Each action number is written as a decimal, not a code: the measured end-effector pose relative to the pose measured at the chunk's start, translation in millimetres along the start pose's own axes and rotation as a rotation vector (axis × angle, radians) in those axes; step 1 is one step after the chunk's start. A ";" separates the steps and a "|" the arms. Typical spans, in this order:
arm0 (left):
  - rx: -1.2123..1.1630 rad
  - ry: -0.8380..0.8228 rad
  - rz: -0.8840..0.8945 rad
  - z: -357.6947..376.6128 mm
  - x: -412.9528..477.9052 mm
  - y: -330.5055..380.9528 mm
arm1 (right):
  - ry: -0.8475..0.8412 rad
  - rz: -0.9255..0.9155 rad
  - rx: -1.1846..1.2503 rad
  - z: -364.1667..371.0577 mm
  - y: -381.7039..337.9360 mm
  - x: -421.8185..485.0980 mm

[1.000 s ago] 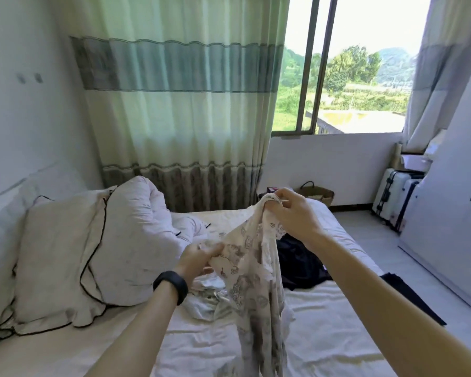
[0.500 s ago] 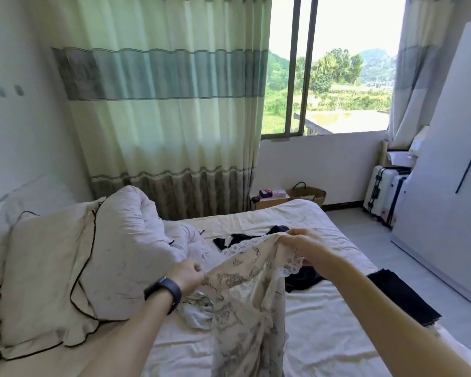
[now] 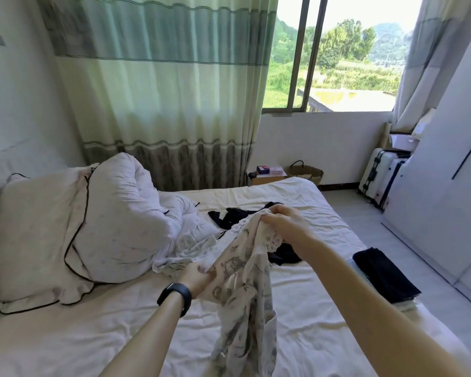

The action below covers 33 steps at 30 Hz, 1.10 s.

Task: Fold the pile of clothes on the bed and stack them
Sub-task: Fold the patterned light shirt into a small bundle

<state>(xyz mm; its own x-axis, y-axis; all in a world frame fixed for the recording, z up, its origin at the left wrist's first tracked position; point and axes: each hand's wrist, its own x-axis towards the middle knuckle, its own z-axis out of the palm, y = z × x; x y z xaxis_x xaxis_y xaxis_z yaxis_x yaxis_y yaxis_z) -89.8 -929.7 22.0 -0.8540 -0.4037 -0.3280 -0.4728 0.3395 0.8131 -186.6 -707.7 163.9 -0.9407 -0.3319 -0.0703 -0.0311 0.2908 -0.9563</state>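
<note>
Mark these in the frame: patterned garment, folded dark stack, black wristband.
patterned garment (image 3: pixel 245 295): head view, on the middle of the hanging cloth.
folded dark stack (image 3: pixel 384 273): head view, on its top layer, at the bed's right edge.
black wristband (image 3: pixel 176 295): head view, on the band's face, on the left wrist.

Cream printed garment (image 3: pixel 239 295), lace-trimmed edge, hangs crumpled over the bed (image 3: pixel 297 336). Right hand (image 3: pixel 283 221) grips its top, left hand (image 3: pixel 196 278) pinches lower down. Black garment (image 3: pixel 234 216) lies unfolded behind it. Pale lacy garment (image 3: pixel 185 248) bunched just left. Folded black garment (image 3: pixel 384 273) lies at the bed's right edge.
</note>
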 end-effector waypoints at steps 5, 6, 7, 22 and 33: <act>-0.148 -0.015 -0.156 -17.8 -12.4 -26.3 | 0.039 0.087 0.122 -22.3 8.9 2.8; -0.248 -0.013 -0.204 -22.2 -14.3 -28.8 | 0.039 0.104 0.121 -24.2 14.2 2.4; -0.374 -0.007 -0.237 -27.5 -14.2 -30.5 | 0.037 0.122 0.128 -25.5 20.1 1.9; -0.713 -0.366 -0.433 -66.5 -26.4 -16.5 | -0.052 0.680 0.383 -27.1 156.0 -0.8; 0.707 -0.397 0.071 -64.6 -30.2 -13.7 | -0.234 0.660 0.394 -25.1 173.9 -9.7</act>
<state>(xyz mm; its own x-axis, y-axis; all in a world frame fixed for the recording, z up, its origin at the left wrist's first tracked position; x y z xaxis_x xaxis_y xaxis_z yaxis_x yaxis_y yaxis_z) -43.5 -977.0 51.9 -0.8376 -0.0742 -0.5412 -0.3260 0.8628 0.3863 -191.4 -631.3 5.4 -0.6266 -0.3943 -0.6722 0.6694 0.1696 -0.7233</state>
